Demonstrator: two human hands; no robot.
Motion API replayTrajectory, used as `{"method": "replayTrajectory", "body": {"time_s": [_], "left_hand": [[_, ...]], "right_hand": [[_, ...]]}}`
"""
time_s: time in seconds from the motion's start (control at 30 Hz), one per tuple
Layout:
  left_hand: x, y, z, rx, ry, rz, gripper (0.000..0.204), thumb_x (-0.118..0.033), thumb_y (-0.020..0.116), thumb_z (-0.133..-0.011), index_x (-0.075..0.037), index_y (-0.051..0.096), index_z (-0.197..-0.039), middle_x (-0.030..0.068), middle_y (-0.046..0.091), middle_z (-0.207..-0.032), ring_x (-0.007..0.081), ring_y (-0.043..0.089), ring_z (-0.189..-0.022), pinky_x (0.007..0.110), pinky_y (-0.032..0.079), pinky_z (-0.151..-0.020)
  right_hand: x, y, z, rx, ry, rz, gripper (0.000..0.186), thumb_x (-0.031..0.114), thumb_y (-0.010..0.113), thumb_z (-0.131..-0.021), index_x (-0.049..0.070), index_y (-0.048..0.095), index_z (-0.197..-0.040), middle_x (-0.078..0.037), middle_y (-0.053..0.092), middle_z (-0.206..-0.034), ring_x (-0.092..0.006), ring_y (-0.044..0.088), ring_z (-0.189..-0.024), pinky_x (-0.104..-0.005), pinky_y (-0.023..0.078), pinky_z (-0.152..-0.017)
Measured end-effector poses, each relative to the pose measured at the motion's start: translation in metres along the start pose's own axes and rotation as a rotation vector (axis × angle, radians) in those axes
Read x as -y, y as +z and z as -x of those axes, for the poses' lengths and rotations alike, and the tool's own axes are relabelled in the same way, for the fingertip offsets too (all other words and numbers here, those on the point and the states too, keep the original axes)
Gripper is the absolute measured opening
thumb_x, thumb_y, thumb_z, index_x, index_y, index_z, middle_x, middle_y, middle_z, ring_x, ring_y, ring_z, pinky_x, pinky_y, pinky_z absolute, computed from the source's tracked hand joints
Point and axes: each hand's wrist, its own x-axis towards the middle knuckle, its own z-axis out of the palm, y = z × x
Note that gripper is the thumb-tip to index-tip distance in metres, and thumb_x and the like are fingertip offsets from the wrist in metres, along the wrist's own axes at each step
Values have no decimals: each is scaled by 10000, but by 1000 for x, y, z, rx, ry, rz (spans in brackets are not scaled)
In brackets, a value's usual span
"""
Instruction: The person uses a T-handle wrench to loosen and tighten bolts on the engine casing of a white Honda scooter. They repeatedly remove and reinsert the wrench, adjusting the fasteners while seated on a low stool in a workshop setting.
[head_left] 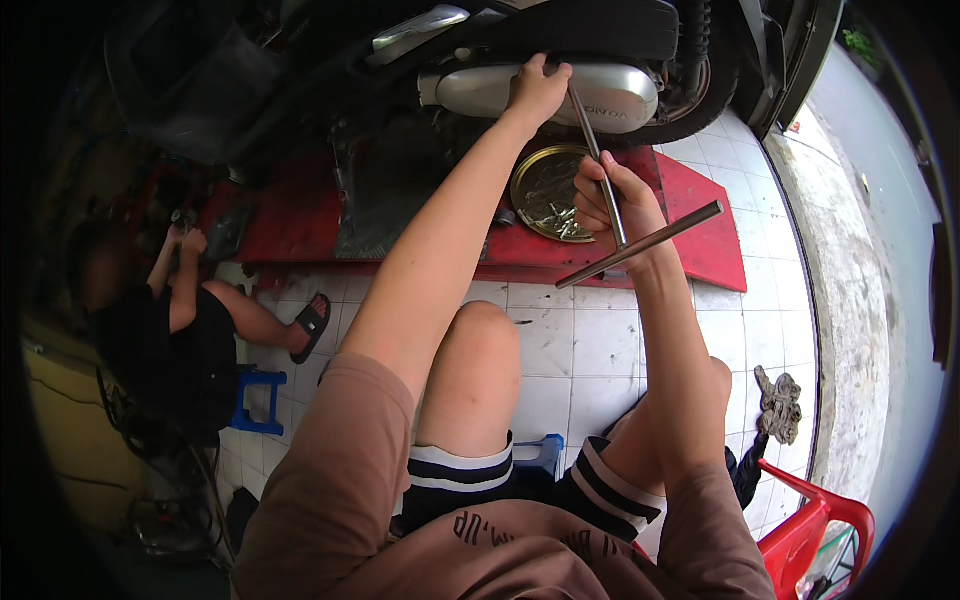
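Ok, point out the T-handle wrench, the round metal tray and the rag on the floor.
T-handle wrench [640, 243]: head view, on its crossbar.
Round metal tray [528, 172]: head view, on its left rim.
Rag [780, 403]: head view, on its crumpled middle.

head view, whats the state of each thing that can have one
left hand: pressed against the silver engine cover, at the wrench tip
right hand: closed around the T-handle wrench shaft
round metal tray: on the red ramp, holding bolts
grey rag: crumpled on the tiled floor
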Motion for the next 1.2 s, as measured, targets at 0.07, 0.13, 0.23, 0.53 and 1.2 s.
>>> {"method": "replayTrajectory", "body": {"time_s": [0.07,0.13,0.23,0.53,1.2], "left_hand": [[2,4,-5,-11,-14,50,495,-261,577,-897,-71,402,-1320,10,493,-664,68,383,-443,235,264,-372],[1,6,-5,-49,-23,87,434,-245,573,-900,-78,412,-1267,2,475,-662,65,367,-439,230,244,-366],[-6,10,4,-97,-22,131,358,-231,573,-898,-99,428,-1197,6,497,-677,70,396,-458,229,280,-382],[-12,44,66,-219,29,282,340,-84,618,-848,-58,403,-1110,111,555,-934,169,643,-645,269,478,-439],[-4,19,11,-580,271,-280,322,-233,770,-677,-16,608,-852,83,666,-640,280,652,-662,394,506,-686]], "right_hand": [[2,-2,-3,26,20,26,308,306,383,-1009,106,447,-785,52,272,-564,-52,213,-453,-218,195,-403],[2,2,-4,6,35,39,308,296,374,-1012,107,447,-779,56,272,-562,-50,205,-444,-221,188,-392],[2,4,2,60,49,55,308,295,376,-1010,109,450,-777,58,274,-559,-49,211,-448,-221,194,-402],[25,-21,51,-106,186,310,329,307,349,-1005,139,409,-729,82,252,-538,-51,195,-449,-242,165,-429],[78,-43,139,-386,182,535,349,319,355,-1011,149,409,-711,92,255,-538,-47,198,-454,-236,180,-429]]}}
